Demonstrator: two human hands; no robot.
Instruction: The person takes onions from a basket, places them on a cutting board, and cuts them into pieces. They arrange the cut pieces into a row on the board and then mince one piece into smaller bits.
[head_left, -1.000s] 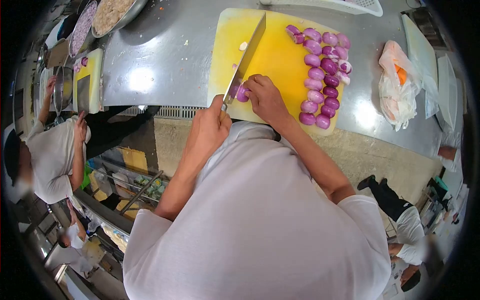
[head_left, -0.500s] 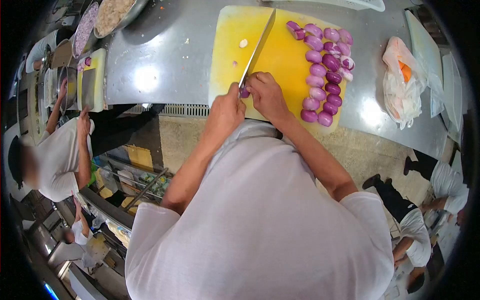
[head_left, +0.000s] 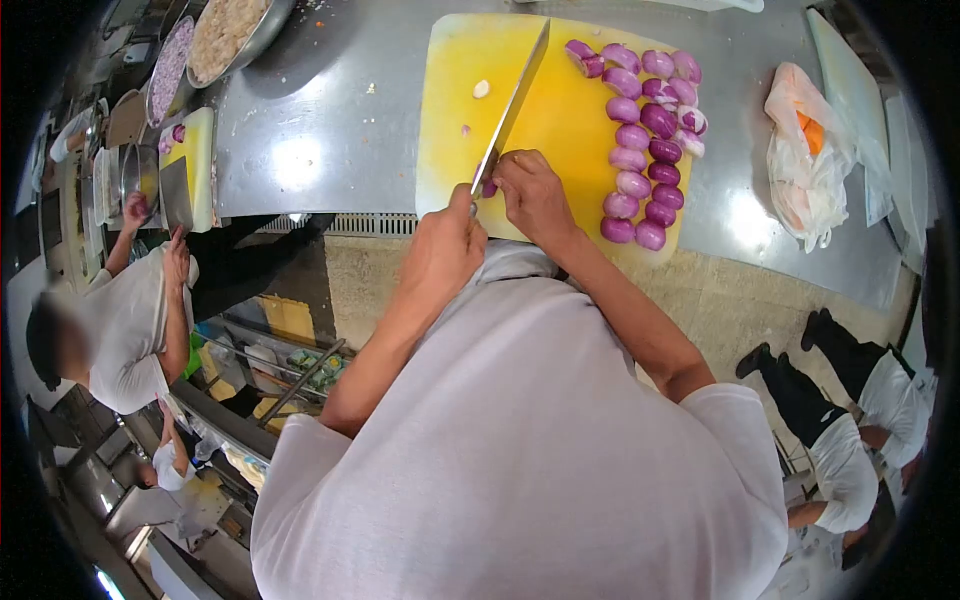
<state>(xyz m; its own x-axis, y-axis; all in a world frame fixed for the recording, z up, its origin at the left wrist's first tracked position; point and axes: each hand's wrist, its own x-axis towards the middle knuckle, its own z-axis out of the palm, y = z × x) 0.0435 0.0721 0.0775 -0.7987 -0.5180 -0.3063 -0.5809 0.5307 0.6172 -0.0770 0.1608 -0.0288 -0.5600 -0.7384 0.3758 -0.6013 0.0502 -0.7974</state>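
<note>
A long knife [head_left: 516, 100] slants over the yellow cutting board [head_left: 450, 120], its tip toward the far edge. My left hand [head_left: 442, 245] is closed round its handle at the board's near edge. Just right of the blade, my right hand [head_left: 535, 195] pinches a small purple onion piece [head_left: 488, 187], mostly hidden by fingers and knife. Peeled purple onions [head_left: 627, 159] stand in rows along the board's right side. A pale piece [head_left: 481, 89] and a tiny purple scrap [head_left: 465, 130] lie left of the blade.
The metal table [head_left: 330, 130] carries bowls of chopped food [head_left: 228, 40] at upper left and a plastic bag [head_left: 800, 160] at right. A co-worker [head_left: 130, 310] stands left, holding a cleaver [head_left: 176, 195] by another board [head_left: 201, 160]. More people are at lower left and lower right.
My left hand and the knife handle have shifted slightly left and nearer my body. My right hand keeps its pinch almost in place. The co-worker at left has moved slightly.
</note>
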